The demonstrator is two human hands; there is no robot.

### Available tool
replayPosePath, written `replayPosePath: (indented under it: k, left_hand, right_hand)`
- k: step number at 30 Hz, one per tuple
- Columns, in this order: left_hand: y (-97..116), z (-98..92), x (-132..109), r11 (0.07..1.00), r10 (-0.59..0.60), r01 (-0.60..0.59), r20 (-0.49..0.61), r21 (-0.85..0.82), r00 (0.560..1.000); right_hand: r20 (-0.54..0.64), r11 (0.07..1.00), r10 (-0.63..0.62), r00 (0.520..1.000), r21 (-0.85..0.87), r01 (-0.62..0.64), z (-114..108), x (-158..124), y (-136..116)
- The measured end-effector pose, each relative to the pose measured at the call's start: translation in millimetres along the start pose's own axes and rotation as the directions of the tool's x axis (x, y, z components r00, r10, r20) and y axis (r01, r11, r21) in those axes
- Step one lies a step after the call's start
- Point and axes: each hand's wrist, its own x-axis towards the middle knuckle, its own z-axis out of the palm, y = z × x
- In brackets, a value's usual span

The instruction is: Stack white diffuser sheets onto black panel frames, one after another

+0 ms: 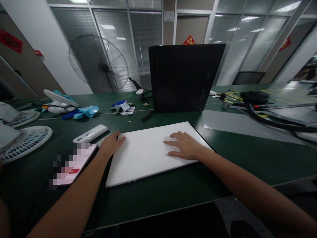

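White panel: here it is (pixel 146 153), lying flat on the green worktop (pixel 168 198), front and centre, dark edging showing along its sides, both hands at it.
Left hand: right there at the panel's far-left corner (pixel 111 144), thumb over the white face, the other fingers at the outer edge; whether this grip pinches the panel, I cannot tell.
Right hand: palm down on the right half of the panel (pixel 185 146), fingers spread wide, grip loose and open, pinching nothing.
Phone: a pink-screened one (pixel 86 158) just beside the left forearm, part of it blurred into blocks.
White handheld device: long and rounded (pixel 91 134), lying beyond the phone, near the left hand.
Black box: big, upright (pixel 185 77), standing beyond the panel, with a short black strip (pixel 147 115) lying by its lower left corner.
Translucent sheet: flat (pixel 230 125), out to the right of the panel.
Far left: white slotted guards (pixel 37 137) and, further back, light-blue blades (pixel 88 111).
Background: a large caged fan (pixel 104 67) before the glass partition.
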Motion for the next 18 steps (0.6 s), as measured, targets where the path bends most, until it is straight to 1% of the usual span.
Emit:
replayPosePath:
  k: [5, 7, 9, 10, 11, 12, 13, 14, 15, 16, 17, 18]
  left_hand:
    - [1, -0.2, 0, 1.0, -0.014, 0.014, 0.01, 0.002, 1.0]
    - [0, 0.5, 0, 1.0, -0.012, 0.012, 0.004, -0.008, 1.0]
    - [-1, 1.2, 1, 1.0, -0.012, 0.012, 0.0, -0.018, 1.0]
    - [-1, 1.4, 1, 1.0, -0.011, 0.011, -0.002, -0.022, 1.0]
    - [-1, 1.5, 1, 1.0, -0.008, 0.008, -0.004, -0.025, 1.0]
    - [-1, 1.3, 1, 1.0, -0.005, 0.005, -0.007, -0.026, 1.0]
    - [0, 0.8, 0, 1.0, -0.004, 0.003, -0.007, -0.027, 1.0]
    - [1, 0.2, 0, 1.0, -0.003, 0.003, -0.005, -0.025, 1.0]
    - [2, -0.7, -1, 1.0, -0.006, 0.005, -0.001, -0.022, 1.0]
    - [3, -1.6, -2, 1.0, -0.01, 0.01, 0.004, -0.02, 1.0]
    - [5, -2.6, -3, 1.0, -0.015, 0.015, 0.012, -0.021, 1.0]
    - [6, -3.6, -4, 1.0, -0.018, 0.019, 0.021, -0.024, 1.0]
  right_hand:
    - [-0.021, 1.0, 0.004, 1.0, 0.011, -0.004, 5, 1, 1]
    - [-0.032, 0.999, -0.003, 0.999, 0.049, 0.005, 6, 4, 8]
    - [-0.064, 0.996, 0.032, 0.997, 0.082, -0.027, 6, 4, 28]
    - [-0.093, 0.994, 0.084, 0.992, 0.083, -0.076, 5, 3, 43]
    - [-0.128, 0.985, 0.163, 0.978, 0.073, -0.155, 5, 0, 62]
    - [-0.168, 0.965, 0.264, 0.95, 0.054, -0.258, 6, -4, 83]
    - [-0.207, 0.922, 0.386, 0.899, 0.039, -0.386, 7, -10, 106]
    - [-0.229, 0.856, 0.508, 0.83, 0.028, -0.516, 10, -18, 129]
    - [-0.242, 0.771, 0.624, 0.743, 0.03, -0.637, 13, -26, 151]
    - [-0.23, 0.68, 0.72, 0.655, 0.045, -0.732, 17, -35, 171]
    - [-0.193, 0.588, 0.8, 0.568, 0.068, -0.806, 22, -44, 188]
    - [-0.15, 0.511, 0.855, 0.496, 0.088, -0.855, 27, -51, 201]
